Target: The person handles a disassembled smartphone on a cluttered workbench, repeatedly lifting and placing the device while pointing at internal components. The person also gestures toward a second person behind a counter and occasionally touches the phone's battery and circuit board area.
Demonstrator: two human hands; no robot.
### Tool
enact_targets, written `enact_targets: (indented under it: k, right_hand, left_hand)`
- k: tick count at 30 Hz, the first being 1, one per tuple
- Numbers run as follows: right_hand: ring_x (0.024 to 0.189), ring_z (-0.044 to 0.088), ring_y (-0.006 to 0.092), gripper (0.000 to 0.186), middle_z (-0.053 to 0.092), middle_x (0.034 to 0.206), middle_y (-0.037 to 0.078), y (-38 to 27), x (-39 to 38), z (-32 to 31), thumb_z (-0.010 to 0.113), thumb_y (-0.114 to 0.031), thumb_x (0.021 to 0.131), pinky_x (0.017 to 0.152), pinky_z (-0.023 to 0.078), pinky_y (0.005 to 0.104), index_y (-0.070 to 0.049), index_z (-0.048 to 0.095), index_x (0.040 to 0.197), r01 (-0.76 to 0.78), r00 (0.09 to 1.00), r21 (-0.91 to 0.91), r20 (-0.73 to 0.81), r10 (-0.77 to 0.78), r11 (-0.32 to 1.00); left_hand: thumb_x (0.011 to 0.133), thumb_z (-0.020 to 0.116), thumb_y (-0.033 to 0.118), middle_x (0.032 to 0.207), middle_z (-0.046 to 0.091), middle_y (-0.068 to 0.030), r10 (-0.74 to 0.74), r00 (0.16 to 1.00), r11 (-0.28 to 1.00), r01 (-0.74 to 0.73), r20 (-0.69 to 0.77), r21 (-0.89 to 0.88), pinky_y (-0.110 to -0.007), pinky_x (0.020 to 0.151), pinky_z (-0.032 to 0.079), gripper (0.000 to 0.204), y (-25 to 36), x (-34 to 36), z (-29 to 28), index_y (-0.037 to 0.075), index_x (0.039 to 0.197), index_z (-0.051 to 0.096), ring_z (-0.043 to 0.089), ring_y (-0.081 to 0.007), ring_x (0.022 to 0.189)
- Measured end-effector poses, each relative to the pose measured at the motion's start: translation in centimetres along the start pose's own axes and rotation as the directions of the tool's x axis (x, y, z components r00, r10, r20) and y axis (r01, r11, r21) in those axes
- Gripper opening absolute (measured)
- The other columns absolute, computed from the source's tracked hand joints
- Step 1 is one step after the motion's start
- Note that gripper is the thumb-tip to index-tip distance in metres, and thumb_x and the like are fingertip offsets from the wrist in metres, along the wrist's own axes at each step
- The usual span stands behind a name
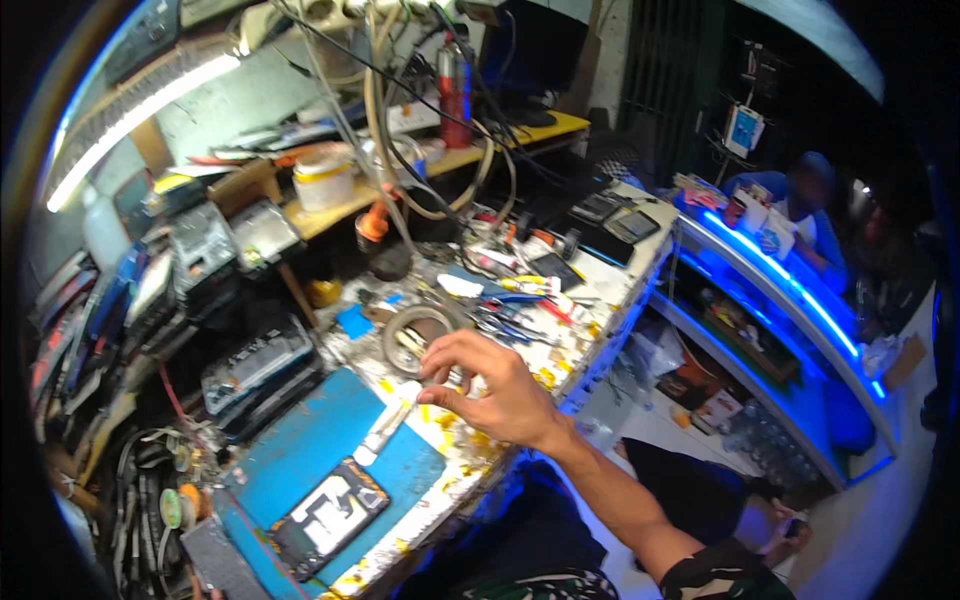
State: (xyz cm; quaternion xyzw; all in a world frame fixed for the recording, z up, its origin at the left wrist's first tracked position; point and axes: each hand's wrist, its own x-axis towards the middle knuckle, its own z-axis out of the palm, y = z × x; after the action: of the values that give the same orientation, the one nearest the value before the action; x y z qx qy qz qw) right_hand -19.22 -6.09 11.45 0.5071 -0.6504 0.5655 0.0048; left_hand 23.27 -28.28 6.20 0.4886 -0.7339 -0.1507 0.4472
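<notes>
Right hand (500, 390) pinches the upper end of a slim white tube (385, 432), which slants down-left toward the phone (330, 512). Opened up on the blue mat (300, 430), the phone lies lower-left of that hand, long axis running lower-left to upper-right. Left hand (207, 593): perhaps fingertips at the lower edge; I cannot tell its state.

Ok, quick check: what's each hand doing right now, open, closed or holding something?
Left hand: cannot be told; only what look like fingertips show at the lower edge.
Right hand: closed, pinching a slim whitish tool.
</notes>
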Motion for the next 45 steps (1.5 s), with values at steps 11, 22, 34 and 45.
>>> enact_targets:
  k: [11, 22, 34, 45]
  right_hand:
    - [0.058, 0.05, 0.0171, 0.052, 0.056, 0.067, 0.005, -1.2, -1.2, -0.3, 0.062, -0.047, 0.098, 0.056, 0.043, 0.0319, -0.002, 0.055, 0.072, -0.022, 0.972, 0.292, 0.229, -0.047, 0.956]
    - [0.072, 0.064, 0.0271, 0.023, 0.065, 0.084, 0.012, 0.5, -2.6, 1.3, 0.065, -0.025, 0.097, 0.065, 0.051, 0.0385, -0.003, 0.065, 0.1, -0.051, 0.897, 0.059, 0.442, 0.019, 0.997]
    - [0.086, 0.069, 0.0321, 0.03, 0.067, 0.109, 0.009, 0.4, -1.3, 4.6, 0.066, -0.026, 0.095, 0.07, 0.056, 0.0416, -0.006, 0.063, 0.117, 0.228, 0.909, -0.218, 0.396, -0.127, 0.949]
    - [0.088, 0.069, 0.0307, 0.026, 0.064, 0.105, 0.009, 0.4, 0.7, 3.9, 0.066, -0.025, 0.094, 0.071, 0.056, 0.0421, -0.01, 0.066, 0.115, 0.164, 0.91, -0.464, 0.411, 0.048, 0.871]
  left_hand:
    - [0.099, 0.065, 0.015, 0.073, 0.046, 0.0045, -0.083, 0.996, 0.993, 0.081, 0.027, 0.08, -0.025, 0.061, 0.032, 0.041, -4.1, -0.4, -0.1, 0.008, 0.139, 0.058, 0.035, -0.0057, 0.067]
    - [0.093, 0.071, 0.009, 0.097, 0.069, -0.016, -0.004, 0.956, 0.989, 0.047, -0.294, 0.139, -0.034, 0.073, 0.054, 0.023, 7.5, -3.3, 1.5, -0.005, 0.112, 0.068, 0.064, -0.0235, 0.081]
    - [0.086, 0.071, 0.005, 0.103, 0.064, -0.0179, 0.415, 0.906, 0.841, -0.417, -0.082, -0.346, -0.042, 0.082, 0.05, 0.013, 14.6, -8.8, 6.6, 0.003, 0.099, 0.07, 0.062, -0.0297, 0.092]
    - [0.086, 0.064, -0.001, 0.095, 0.06, -0.0122, 0.381, 0.924, 0.9, -0.361, 0.038, -0.245, -0.04, 0.08, 0.046, 0.009, 12.8, -6.9, 6.4, 0.003, 0.095, 0.064, 0.059, -0.0263, 0.089]
